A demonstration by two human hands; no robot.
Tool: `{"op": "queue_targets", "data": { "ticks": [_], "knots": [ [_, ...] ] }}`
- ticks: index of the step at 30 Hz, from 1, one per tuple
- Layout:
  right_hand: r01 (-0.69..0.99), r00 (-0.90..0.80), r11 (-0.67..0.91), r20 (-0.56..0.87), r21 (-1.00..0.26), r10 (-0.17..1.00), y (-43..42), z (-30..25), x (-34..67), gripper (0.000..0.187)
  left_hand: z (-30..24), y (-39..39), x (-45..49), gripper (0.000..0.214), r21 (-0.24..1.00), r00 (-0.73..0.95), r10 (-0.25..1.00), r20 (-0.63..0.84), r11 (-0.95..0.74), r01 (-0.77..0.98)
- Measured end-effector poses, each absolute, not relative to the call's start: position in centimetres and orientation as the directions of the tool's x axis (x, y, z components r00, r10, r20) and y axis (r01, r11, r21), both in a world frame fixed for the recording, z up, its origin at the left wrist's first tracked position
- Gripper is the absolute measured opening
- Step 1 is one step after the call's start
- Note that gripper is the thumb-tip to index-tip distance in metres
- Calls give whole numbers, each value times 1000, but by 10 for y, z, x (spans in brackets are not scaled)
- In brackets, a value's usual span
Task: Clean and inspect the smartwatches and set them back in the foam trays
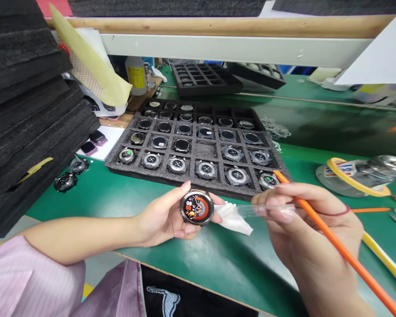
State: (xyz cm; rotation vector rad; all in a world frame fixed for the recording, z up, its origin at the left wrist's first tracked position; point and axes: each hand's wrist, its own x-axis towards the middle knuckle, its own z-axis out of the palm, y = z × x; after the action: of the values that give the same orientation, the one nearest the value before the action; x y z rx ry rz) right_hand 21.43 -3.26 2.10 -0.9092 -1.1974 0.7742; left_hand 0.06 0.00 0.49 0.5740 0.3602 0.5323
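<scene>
My left hand [165, 215] is closed around a round smartwatch body [197, 208] with a lit orange dial, held face up over the green mat together with a white wipe [233, 217]. My right hand [312, 233] pinches a thin clear film strip [260, 210] that stretches toward the watch. An orange tube [336, 244] runs across that hand. Just behind both hands lies a black foam tray [206, 152] with several watch bodies in its cells.
A tall stack of black foam sheets [26, 110] fills the left. Two loose watch bodies [71, 174] lie beside it. Empty black trays [204, 79] and a bottle [137, 75] stand at the back. A metal dish [359, 176] and yellow tube sit at the right.
</scene>
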Motion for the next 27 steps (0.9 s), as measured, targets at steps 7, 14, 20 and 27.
{"op": "queue_targets", "data": {
  "ticks": [7,14,20,27],
  "knots": [
    [18,313,334,323,-942,893,-27,19,209,19,5,-1,1,49,605,809,563,-170,707,-365],
    [64,286,358,361,-931,888,-27,14,213,16,5,-1,0,50,615,814,555,-169,705,-353],
    [116,282,322,342,-940,897,-29,17,211,16,5,-1,0,53,625,824,540,-173,706,-332],
    [101,308,302,318,-948,897,-32,18,206,19,3,0,0,57,617,833,514,-204,728,-298]
  ]
}}
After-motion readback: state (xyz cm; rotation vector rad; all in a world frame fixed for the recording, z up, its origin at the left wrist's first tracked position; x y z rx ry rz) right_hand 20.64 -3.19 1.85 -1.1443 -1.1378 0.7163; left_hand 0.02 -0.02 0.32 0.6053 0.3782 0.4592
